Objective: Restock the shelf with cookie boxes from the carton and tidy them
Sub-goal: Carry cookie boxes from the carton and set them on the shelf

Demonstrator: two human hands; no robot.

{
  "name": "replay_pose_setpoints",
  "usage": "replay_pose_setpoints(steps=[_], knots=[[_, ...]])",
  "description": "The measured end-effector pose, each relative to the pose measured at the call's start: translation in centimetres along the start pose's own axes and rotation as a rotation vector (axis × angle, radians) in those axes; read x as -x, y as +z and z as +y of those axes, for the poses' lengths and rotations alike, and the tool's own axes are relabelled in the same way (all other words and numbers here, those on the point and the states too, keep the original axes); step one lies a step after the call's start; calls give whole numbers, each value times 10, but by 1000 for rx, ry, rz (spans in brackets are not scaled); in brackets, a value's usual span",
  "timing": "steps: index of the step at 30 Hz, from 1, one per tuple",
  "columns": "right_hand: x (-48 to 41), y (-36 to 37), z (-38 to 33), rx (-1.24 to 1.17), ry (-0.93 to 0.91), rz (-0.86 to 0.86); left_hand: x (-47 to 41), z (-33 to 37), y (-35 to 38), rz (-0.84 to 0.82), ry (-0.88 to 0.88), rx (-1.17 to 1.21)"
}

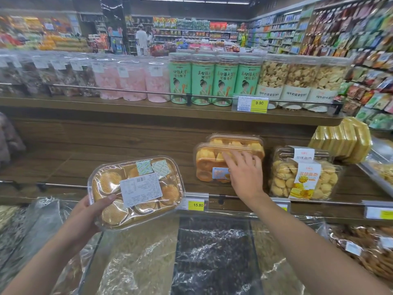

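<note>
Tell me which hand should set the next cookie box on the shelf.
Left. The left hand already grips a cookie box in front of the bare part of the shelf. The right hand rests flat on the shelved boxes and carries nothing.

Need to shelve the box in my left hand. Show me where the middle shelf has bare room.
Bare wood runs along the middle shelf left of the stacked boxes under your right hand. Right of those it is crowded: the labelled cookie box sits close, yellow packs beyond. The top shelf's jars stand packed.
</note>
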State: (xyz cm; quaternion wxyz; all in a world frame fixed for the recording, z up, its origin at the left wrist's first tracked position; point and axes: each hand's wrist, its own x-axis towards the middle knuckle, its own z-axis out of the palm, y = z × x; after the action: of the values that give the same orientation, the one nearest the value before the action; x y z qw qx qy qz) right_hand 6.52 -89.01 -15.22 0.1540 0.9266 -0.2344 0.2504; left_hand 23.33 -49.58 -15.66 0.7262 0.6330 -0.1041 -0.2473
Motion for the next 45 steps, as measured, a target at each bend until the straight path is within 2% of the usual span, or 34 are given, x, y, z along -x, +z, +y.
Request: replay_pose_setpoints(steps=[12, 29, 35, 42, 45], knots=[[-5, -9, 30, 18, 88, -96, -1, -1, -1, 9, -26, -20], [8, -35, 35, -115, 39, -120, 3, 0, 5, 16, -40, 4], [11, -37, 37, -153, 26, -106, 7, 4, 0, 0, -11, -52], [18, -37, 45, -222, 11, -91, 12, 11, 16, -80, 14, 51], [22, -45, 41, -322, 2, -50, 11, 8, 28, -111, -41, 112]])
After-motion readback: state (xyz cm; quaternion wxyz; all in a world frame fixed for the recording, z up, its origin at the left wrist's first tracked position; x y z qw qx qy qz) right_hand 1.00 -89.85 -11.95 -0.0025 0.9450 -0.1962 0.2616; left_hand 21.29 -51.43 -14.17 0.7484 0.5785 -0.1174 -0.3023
